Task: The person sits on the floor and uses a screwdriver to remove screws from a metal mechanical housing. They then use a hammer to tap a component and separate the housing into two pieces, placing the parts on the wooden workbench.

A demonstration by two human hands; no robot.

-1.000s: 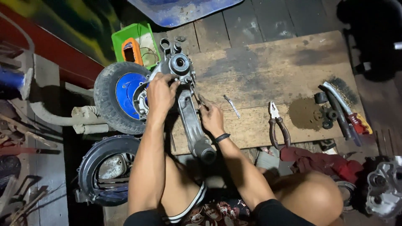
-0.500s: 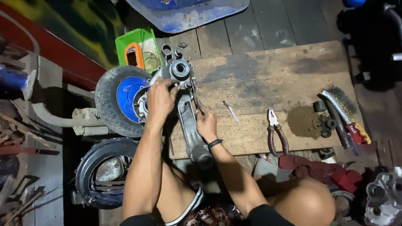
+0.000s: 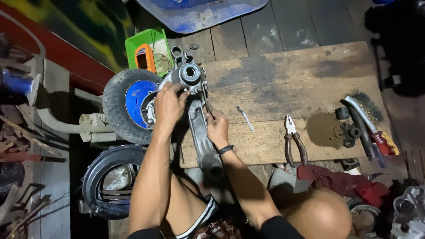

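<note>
In the head view, one grey metal engine casing (image 3: 198, 119) lies on the wooden board (image 3: 283, 84), long axis running from the person's lap away to its round hub. The left hand (image 3: 169, 106) grips the casing's hub end, fingers curled. The right hand (image 3: 217, 128) pinches a thin tool (image 3: 206, 101) against it. Right of the casing lie one pair of pliers (image 3: 294, 141) and one wire brush (image 3: 365, 117); left stands one small wheel (image 3: 128, 104). Dark plank floor around.

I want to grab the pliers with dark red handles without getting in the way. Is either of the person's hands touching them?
No. The pliers with dark red handles lie alone on the wooden board, while both hands grip the grey metal engine casing.
</note>
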